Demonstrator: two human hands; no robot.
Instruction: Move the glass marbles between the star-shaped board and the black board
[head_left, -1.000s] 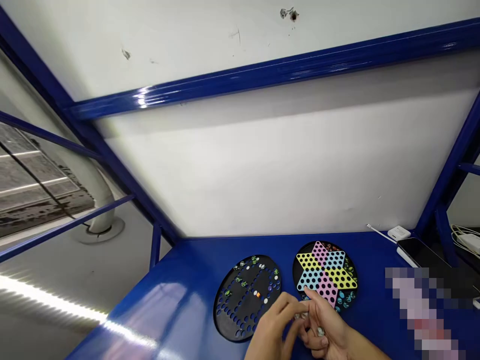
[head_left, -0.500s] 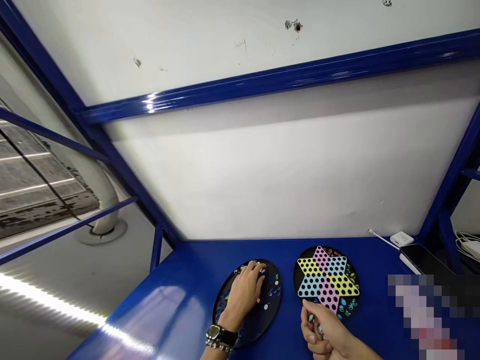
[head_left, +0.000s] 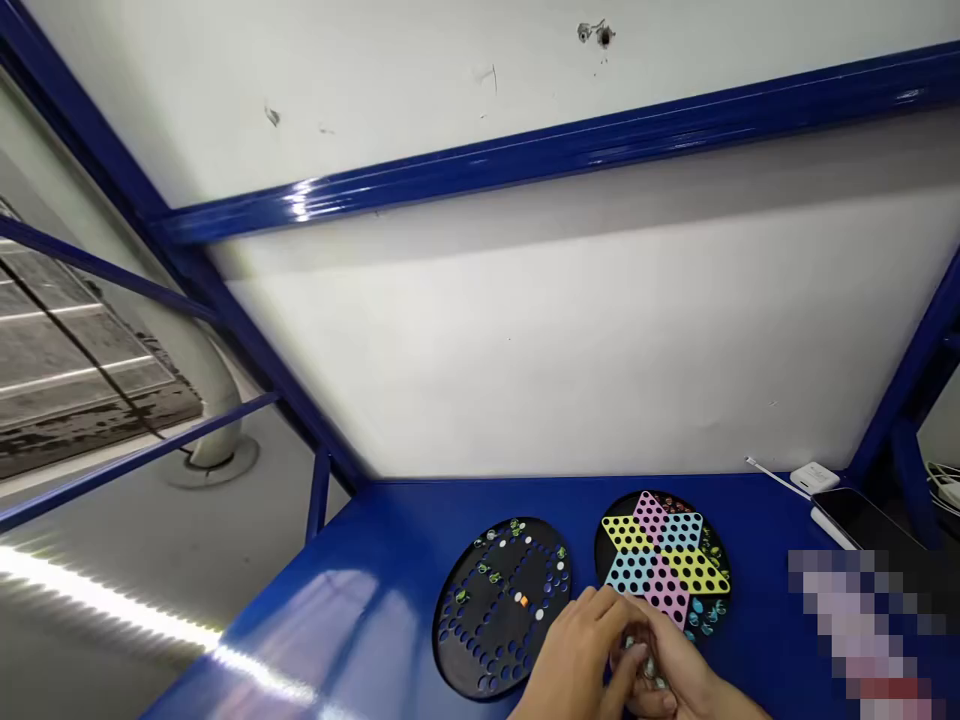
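Observation:
Two round game boards lie on the blue table. The left board is black with rows of holes and a few marbles in them. The right board carries a star of yellow, pink and blue fields, with marbles along its rim. My hands meet in front of both boards. My right hand is cupped, palm up, around several glass marbles. My left hand reaches into that palm with its fingertips pinched at the marbles.
A dark phone and a small white charger with a cable lie at the table's far right. A pixelated patch covers the near right. Blue frame bars and a white wall stand behind.
My left hand has come back from the black board to my right palm and now pinches at the marbles there. The view has shifted slightly.

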